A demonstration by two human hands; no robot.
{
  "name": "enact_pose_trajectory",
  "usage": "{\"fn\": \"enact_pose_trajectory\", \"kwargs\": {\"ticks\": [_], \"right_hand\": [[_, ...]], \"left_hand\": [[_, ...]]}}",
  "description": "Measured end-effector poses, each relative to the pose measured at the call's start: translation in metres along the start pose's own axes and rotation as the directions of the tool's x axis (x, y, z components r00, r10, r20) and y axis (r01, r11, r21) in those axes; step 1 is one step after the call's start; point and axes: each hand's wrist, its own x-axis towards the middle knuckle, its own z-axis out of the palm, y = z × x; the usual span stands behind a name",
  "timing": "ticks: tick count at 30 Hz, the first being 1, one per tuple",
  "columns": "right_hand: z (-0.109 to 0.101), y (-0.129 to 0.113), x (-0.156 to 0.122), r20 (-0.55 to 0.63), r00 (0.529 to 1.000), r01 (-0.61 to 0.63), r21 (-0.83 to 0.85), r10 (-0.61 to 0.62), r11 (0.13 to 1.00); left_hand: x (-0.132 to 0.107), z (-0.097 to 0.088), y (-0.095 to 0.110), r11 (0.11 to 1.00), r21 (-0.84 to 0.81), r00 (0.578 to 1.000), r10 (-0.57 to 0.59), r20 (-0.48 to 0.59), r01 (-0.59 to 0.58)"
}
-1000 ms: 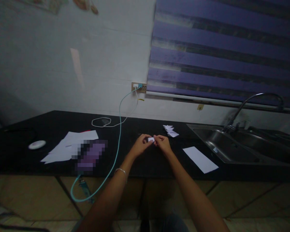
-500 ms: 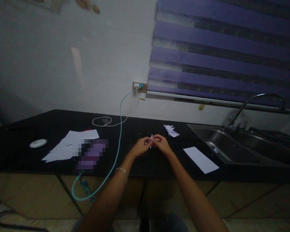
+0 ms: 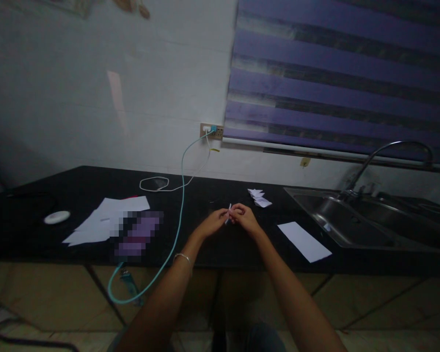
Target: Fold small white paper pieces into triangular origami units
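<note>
Above the black countertop [image 3: 227,249], my left hand [image 3: 215,221] and my right hand [image 3: 245,218] meet fingertip to fingertip. Both are closed in a pinch on a small folded piece of white paper [image 3: 228,220]. Its thin edge shows upright between the fingers, slightly tilted; most of it is hidden. Beyond my right hand lies a small group of folded white paper pieces [image 3: 259,198]. Nearer the sink, a flat white paper strip [image 3: 304,242] rests on the counter.
White sheets [image 3: 95,222] and a pixelated purple item [image 3: 141,237] lie on the left, near a round white object [image 3: 57,217]. A teal cable [image 3: 181,205] runs from the wall socket [image 3: 211,131] over the front edge. On the right is a steel sink [image 3: 337,220] with a faucet [image 3: 366,161].
The folded paper between my fingers has turned, now showing as a thin slanted edge instead of a wider, pointed shape. Both hands stay in nearly the same place.
</note>
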Motion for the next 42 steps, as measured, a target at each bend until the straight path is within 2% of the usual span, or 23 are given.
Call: {"fn": "enact_pose_trajectory", "kwargs": {"ticks": [11,14,17,21,27,31,37,42], "right_hand": [[0.003,-0.006,-0.001,-0.004,0.999,-0.033,-0.017,0.032,0.999],[0.004,-0.005,-0.002,-0.015,1.0,-0.024,-0.06,0.023,0.998],[0.007,-0.005,-0.003,-0.024,0.999,0.034,-0.158,-0.039,0.987],[0.01,-0.008,-0.005,-0.014,0.992,0.117,-0.281,-0.126,0.953],[0.012,-0.004,-0.006,-0.06,0.966,0.18,-0.537,-0.25,0.824],[0.012,-0.004,-0.008,-0.077,0.953,0.185,-0.616,-0.292,0.766],[0.016,-0.007,-0.013,-0.067,0.96,0.14,-0.725,-0.272,0.674],[0.02,-0.007,-0.017,-0.067,0.963,0.089,-0.834,-0.26,0.544]], "left_hand": [[0.003,-0.002,-0.009,1.0,-0.01,0.998,0.027,0.052,-0.027],[0.001,0.0,-0.01,0.996,0.092,0.999,-0.016,-0.048,0.02],[-0.001,0.0,-0.009,0.973,0.216,0.983,-0.046,-0.175,0.084],[-0.002,0.0,-0.004,0.956,0.276,0.976,-0.042,-0.212,0.101],[-0.003,-0.001,-0.001,0.933,0.36,0.984,0.038,-0.172,0.027],[-0.003,-0.001,-0.001,0.914,0.406,0.988,0.062,-0.139,0.0],[-0.004,-0.001,0.002,0.922,0.388,0.988,0.064,-0.138,-0.005],[-0.004,0.0,0.003,0.959,0.282,0.995,0.056,-0.083,-0.03]]}}
